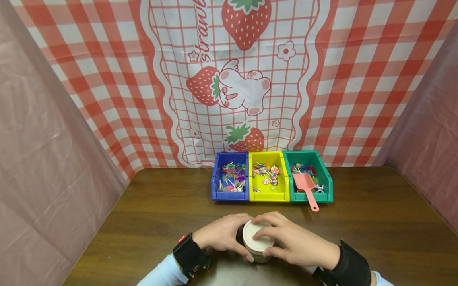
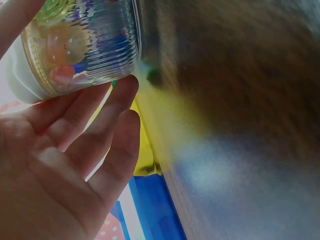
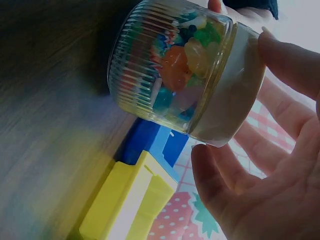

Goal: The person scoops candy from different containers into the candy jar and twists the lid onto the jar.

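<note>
A clear ribbed glass jar (image 3: 165, 70) with a cream lid (image 1: 255, 227) stands on the table close to the person, holding colourful little charms (image 3: 175, 67). The lid sits on the jar's mouth. From the left, my left hand (image 1: 223, 233) holds the jar's side, thumb in front and fingers behind. My right hand (image 1: 295, 241) grips the lid from the right, thumb and fingers spread around its rim. In the left wrist view the left fingers (image 2: 112, 120) lie along the ribbed glass.
Behind the hands stand three joined bins: blue (image 1: 230, 196), yellow (image 1: 269, 196) and green (image 1: 327, 194), with small candy-like charms inside. A pink scoop (image 1: 305, 182) lies across the green bin, handle over its front edge. A strawberry-print cloth (image 1: 247, 91) hangs behind the wooden table (image 1: 161, 198).
</note>
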### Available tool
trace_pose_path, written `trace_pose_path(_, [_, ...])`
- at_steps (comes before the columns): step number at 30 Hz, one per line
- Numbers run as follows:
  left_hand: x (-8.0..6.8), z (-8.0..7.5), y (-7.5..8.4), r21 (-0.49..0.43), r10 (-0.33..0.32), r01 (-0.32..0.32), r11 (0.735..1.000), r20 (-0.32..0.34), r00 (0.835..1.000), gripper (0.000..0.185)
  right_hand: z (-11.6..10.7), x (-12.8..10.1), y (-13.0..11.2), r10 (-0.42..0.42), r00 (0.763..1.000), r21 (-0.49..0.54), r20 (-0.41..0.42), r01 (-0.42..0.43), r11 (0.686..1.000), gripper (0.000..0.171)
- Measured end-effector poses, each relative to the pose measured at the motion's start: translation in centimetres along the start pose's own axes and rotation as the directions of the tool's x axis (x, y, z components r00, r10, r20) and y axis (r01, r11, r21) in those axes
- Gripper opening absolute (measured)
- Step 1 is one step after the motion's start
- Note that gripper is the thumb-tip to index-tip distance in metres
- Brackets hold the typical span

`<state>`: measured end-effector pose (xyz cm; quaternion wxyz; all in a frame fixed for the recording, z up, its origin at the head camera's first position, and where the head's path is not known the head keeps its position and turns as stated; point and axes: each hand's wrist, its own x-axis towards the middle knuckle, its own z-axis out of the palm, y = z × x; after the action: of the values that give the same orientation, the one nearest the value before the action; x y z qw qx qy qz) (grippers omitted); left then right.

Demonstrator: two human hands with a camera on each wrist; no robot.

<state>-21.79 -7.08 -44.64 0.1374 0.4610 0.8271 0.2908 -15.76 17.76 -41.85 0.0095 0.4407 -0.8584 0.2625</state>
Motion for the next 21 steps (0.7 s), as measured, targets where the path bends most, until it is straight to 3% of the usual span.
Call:
trace_pose_path(9, [-0.1,0.0,0.1,-0.005,-0.008,0.008,1.000,0.000,1.000,0.074,0.6,0.3,-0.7,-0.004,0.994,-0.149,-0.111,-0.013,0.989,0.031])
trace_pose_path(15, [-0.1,-0.1,0.2,0.010,0.005,-0.005,1.000,-0.008,1.000,0.076,0.7,0.3,-1.8,0.046,0.989,-0.248,-0.141,-0.081,0.965,0.036])
trace_pose_path(21, [-0.1,-0.1,0.2,0.014,0.007,-0.006,1.000,-0.005,1.000,0.078,-0.1,0.2,-1.7,0.108,0.987,-0.200,-0.115,-0.130,0.971,0.041])
